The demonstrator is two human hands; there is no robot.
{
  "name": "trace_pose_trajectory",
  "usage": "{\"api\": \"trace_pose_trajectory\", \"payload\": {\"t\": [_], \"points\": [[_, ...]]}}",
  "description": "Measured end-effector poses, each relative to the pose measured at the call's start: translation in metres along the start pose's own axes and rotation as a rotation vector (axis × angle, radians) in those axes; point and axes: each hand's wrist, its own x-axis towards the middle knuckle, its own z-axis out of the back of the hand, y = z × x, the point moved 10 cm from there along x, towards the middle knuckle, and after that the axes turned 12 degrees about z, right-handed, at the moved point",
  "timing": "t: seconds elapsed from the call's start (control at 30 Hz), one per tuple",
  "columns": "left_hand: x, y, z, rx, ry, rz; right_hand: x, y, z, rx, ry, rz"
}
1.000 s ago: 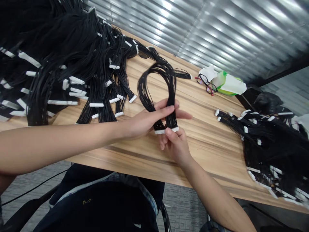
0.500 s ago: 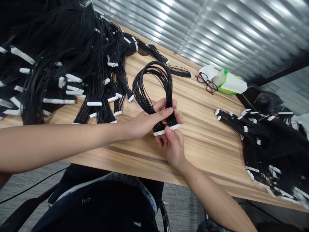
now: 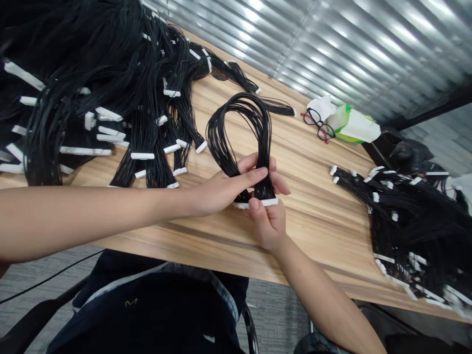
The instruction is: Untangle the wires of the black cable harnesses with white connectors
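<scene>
A black wire harness (image 3: 241, 105) is bent into an upright loop above the table, its two white connectors (image 3: 269, 201) side by side at the bottom. My left hand (image 3: 228, 189) grips the wires just above the connectors, with the thumb lying across the front of the bundle. Lower down, my right hand (image 3: 271, 219) is closed on the connector ends, its thumb pressed near the gap between them. Some fingers of both hands are hidden behind the wires.
A large heap of black wire harnesses (image 3: 92, 64) with white connectors covers the table's left side. Another pile of harnesses (image 3: 416, 221) lies at the right. Glasses (image 3: 319, 125) and a green-and-white tissue pack (image 3: 352, 125) rest near the corrugated metal wall (image 3: 313, 44). The wooden table (image 3: 313, 236) ends before my lap.
The looped harness and both hands have shifted slightly to the right. The right-hand connector now faces more to the front, and the left one is more covered by my right thumb.
</scene>
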Motion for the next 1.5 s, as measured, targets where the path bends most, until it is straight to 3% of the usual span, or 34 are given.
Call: {"api": "trace_pose_trajectory", "payload": {"t": [0.13, 0.2, 0.37, 0.5, 0.63, 0.73, 0.83, 1.0, 1.1, 1.17, 1.2, 1.27, 1.33, 1.5], "points": [[0.001, 0.007, 0.009, -0.175, -0.139, 0.056, 0.002, 0.025, 0.008, -0.343, -0.008, 0.220], [0.001, 0.003, 0.008, -0.190, -0.155, 0.047, 0.000, 0.030, 0.003, -0.366, 0.009, 0.260], [-0.004, -0.026, -0.004, 0.006, -0.111, -0.151, -0.004, 0.038, -0.003, -0.344, -0.038, 0.311], [-0.002, -0.019, 0.001, 0.010, -0.181, -0.101, -0.004, 0.041, -0.002, -0.461, -0.035, 0.346], [-0.004, -0.018, 0.008, -0.068, -0.251, -0.168, 0.000, 0.045, -0.011, -0.561, 0.045, 0.387], [-0.003, -0.013, 0.011, -0.108, -0.262, -0.127, 0.002, 0.038, -0.015, -0.477, 0.072, 0.310], [0.000, -0.013, 0.012, -0.103, -0.259, -0.090, -0.004, 0.025, -0.008, -0.273, -0.017, 0.196], [0.006, -0.010, -0.003, 0.091, -0.090, -0.038, -0.017, -0.004, 0.007, -0.039, -0.185, -0.040], [-0.004, -0.015, 0.024, 0.272, -0.287, -0.020, -0.017, -0.008, 0.015, 0.040, -0.261, -0.102], [-0.019, -0.031, 0.042, 0.472, -0.445, -0.057, -0.013, -0.003, 0.019, 0.091, -0.310, -0.078], [-0.025, -0.038, 0.042, 0.607, -0.438, -0.065, -0.011, 0.000, 0.020, 0.115, -0.320, -0.060], [-0.038, -0.062, 0.031, 0.906, -0.405, -0.242, -0.009, 0.004, 0.017, 0.138, -0.299, -0.037], [-0.047, -0.075, 0.023, 1.050, -0.349, -0.363, -0.009, 0.004, 0.012, 0.122, -0.246, -0.041], [-0.045, -0.075, 0.042, 0.938, -0.329, -0.304, -0.017, -0.002, 0.000, 0.062, -0.147, -0.052]]}}
